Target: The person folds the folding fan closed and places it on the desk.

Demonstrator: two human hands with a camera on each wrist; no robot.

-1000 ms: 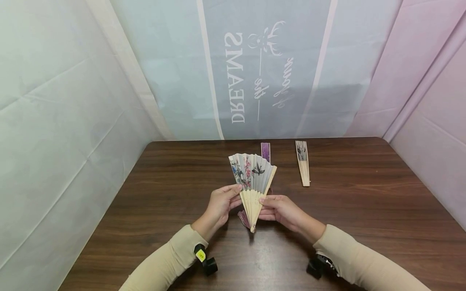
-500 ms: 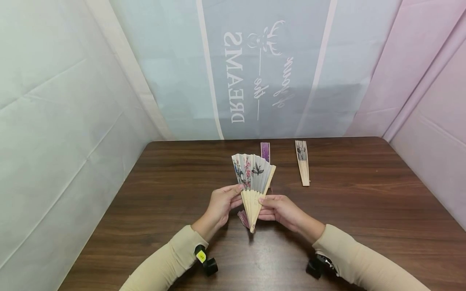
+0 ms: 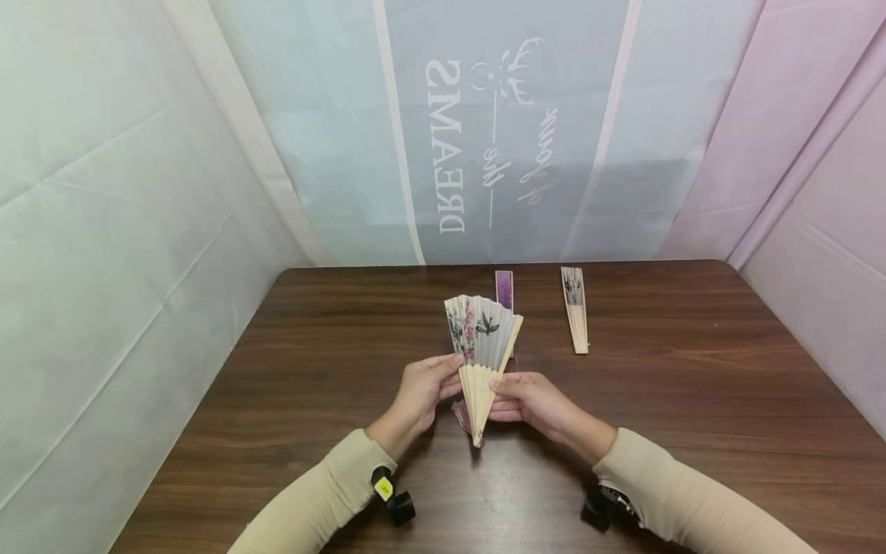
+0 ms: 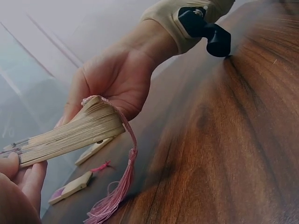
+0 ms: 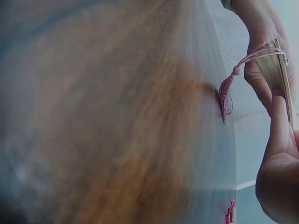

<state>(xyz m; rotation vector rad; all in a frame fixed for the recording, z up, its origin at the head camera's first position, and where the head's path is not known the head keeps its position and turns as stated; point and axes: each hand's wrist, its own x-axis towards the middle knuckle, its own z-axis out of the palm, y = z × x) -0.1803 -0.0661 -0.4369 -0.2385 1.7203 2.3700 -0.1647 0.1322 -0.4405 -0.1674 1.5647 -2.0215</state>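
Observation:
Between both hands a folding fan point(image 3: 487, 338) is held partly spread above the table, its grey leaf printed with pink blossoms and a black bird. My left hand point(image 3: 422, 388) pinches the left outer rib, thumb on top and fingers beneath. On the other side my right hand point(image 3: 536, 400) pinches the right edge of the pale ribs. From the pivot end hangs a pink tassel point(image 4: 117, 191), seen in the left wrist view below the stacked ribs point(image 4: 74, 135). The right wrist view shows the same tassel point(image 5: 226, 95) beside the fingers.
A closed purple fan point(image 3: 504, 288) lies behind the held one, which partly covers it. Farther right on the brown wooden table point(image 3: 692, 369) rests another closed fan point(image 3: 574, 312) with a grey-black leaf. Fabric walls point(image 3: 512, 154) stand at the back and both sides.
The held fan has narrowed slightly, its left edge drawing in toward the right. Both hands keep their hold and have barely moved.

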